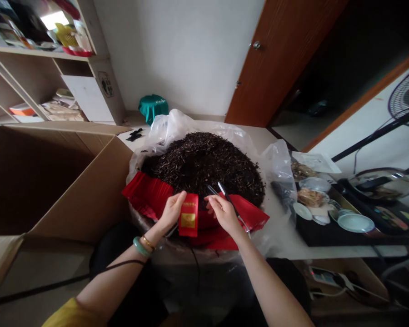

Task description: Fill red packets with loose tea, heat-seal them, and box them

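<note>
**Colour Reference: Work Area**

Centre: tea leaves (204,165), near-black with dark brown flecks. 6 o'clock: red packet (188,215), solid red with a gold label; further red packets (146,195) lie beside it. Scissors (225,195) at 5 o'clock: black with a silver-white edge. 7 o'clock: pale green bangle (142,246), gold bracelet (148,242) and yellow sleeve (71,315). 9 o'clock: plain brown cardboard box (71,190). 12 o'clock: teal cloth (153,106) with pale lettering. 1 o'clock: reddish-brown door (286,63), wood-grained.
</note>
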`<state>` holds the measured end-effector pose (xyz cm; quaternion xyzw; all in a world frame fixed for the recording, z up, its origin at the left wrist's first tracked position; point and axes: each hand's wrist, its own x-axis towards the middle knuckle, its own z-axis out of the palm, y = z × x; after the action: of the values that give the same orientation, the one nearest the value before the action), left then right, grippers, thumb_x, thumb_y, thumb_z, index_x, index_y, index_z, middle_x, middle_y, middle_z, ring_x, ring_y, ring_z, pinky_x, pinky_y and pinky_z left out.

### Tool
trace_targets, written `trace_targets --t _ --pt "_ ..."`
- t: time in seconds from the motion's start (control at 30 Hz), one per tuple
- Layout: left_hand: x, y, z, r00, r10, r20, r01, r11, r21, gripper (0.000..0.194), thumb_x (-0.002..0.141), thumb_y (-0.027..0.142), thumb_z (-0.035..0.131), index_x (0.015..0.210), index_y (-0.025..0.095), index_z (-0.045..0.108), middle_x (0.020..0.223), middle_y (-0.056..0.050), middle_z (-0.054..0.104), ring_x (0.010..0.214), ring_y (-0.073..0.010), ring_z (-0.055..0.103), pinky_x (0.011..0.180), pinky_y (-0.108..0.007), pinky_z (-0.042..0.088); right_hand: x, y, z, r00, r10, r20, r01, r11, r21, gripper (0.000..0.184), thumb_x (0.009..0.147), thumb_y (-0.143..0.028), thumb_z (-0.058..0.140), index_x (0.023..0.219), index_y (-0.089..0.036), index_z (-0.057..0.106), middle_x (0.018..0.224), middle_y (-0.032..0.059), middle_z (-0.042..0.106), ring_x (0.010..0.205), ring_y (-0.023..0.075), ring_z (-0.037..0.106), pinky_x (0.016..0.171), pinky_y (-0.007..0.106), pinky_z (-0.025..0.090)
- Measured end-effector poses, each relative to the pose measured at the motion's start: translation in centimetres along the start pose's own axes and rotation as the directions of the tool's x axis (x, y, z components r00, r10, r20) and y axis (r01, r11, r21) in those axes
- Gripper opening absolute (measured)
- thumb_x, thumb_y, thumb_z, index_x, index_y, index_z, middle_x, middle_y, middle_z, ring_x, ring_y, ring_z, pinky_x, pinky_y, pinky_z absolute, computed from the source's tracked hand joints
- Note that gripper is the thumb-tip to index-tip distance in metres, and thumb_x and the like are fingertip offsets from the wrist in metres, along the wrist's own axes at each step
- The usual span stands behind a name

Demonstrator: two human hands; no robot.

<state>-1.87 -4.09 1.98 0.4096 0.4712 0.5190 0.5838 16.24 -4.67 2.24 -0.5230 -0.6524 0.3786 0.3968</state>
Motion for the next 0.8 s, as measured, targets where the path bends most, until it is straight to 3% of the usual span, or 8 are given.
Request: trace_targets --t 0.07,0.17,0.27,0.4,0.6,0.8 --pt "0.5 0.6 -0.4 0.981 0.088 -0.173 -0.093 0.995 -0.023 0.057 0.060 0.071 0.065 0.055 0.017 0.047 0.046 0.005 0.048 0.041 -0.0071 0.041 0.040 -0.019 0.030 -0.1 0.0 -0.3 0.999 -0.001 0.054 0.003 0.999 -0.049 0.035 0.090 -0.045 0.044 0.099 -0.018 0.065 0.079 0.0043 0.069 0.065 0.0168 0.064 0.055 0.026 0.051" --pt "1.0 1.4 -1.2 0.917 0.206 -0.341 -0.220 0.976 -0.001 0.053 0.064 0.065 0.067 0.054 0.017 0.045 0.046 0.006 0.045 0.041 -0.0064 0.038 0.040 -0.019 0.029 -0.4 -0.4 0.0 0.981 -0.014 0.195 0.052 0.981 -0.189 0.021 0.087 -0.032 0.055 0.096 -0.019 0.067 0.086 0.0052 0.072 0.076 0.0179 0.066 0.071 0.029 0.052" --pt "1.0 2.2 -2.1 0.860 0.289 -0.420 -0.311 0.950 0.018 0.050 0.070 0.059 0.065 0.054 0.017 0.044 0.047 0.006 0.043 0.042 -0.0060 0.037 0.040 -0.019 0.028 -0.9 -1.0 0.8 0.953 -0.019 0.304 0.117 0.944 -0.309 0.014 0.084 -0.022 0.059 0.095 -0.018 0.069 0.090 0.0063 0.073 0.084 0.0195 0.066 0.078 0.031 0.050" --pt "0.8 3.4 -2.8 0.818 0.291 -0.496 -0.361 0.931 -0.048 0.047 0.072 0.057 0.064 0.056 0.017 0.045 0.048 0.006 0.045 0.043 -0.0061 0.040 0.043 -0.018 0.031 -1.2 -1.0 1.8 0.942 -0.063 0.331 0.204 0.887 -0.413 0.012 0.083 -0.019 0.062 0.094 -0.017 0.069 0.090 0.0071 0.072 0.089 0.0211 0.065 0.082 0.032 0.049" --pt "0.6 3.5 -2.3 0.910 0.111 -0.401 -0.204 0.959 -0.198 0.044 0.063 0.055 0.073 0.060 0.016 0.052 0.047 0.006 0.049 0.041 -0.0069 0.044 0.042 -0.019 0.034 -0.9 -0.2 1.5 0.959 -0.177 0.219 0.251 0.891 -0.379 0.015 0.086 -0.014 0.057 0.093 -0.019 0.070 0.092 0.0067 0.073 0.089 0.0198 0.067 0.084 0.032 0.050" --pt "0.8 3.2 -2.1 0.925 0.140 -0.353 -0.182 0.979 -0.087 0.044 0.067 0.055 0.070 0.056 0.016 0.050 0.041 0.006 0.046 0.035 -0.0056 0.039 0.036 -0.018 0.026 -0.3 0.5 0.2 0.968 -0.202 0.149 0.248 0.864 -0.439 0.017 0.083 -0.014 0.057 0.093 -0.019 0.071 0.091 0.0080 0.074 0.086 0.0219 0.069 0.081 0.033 0.053"
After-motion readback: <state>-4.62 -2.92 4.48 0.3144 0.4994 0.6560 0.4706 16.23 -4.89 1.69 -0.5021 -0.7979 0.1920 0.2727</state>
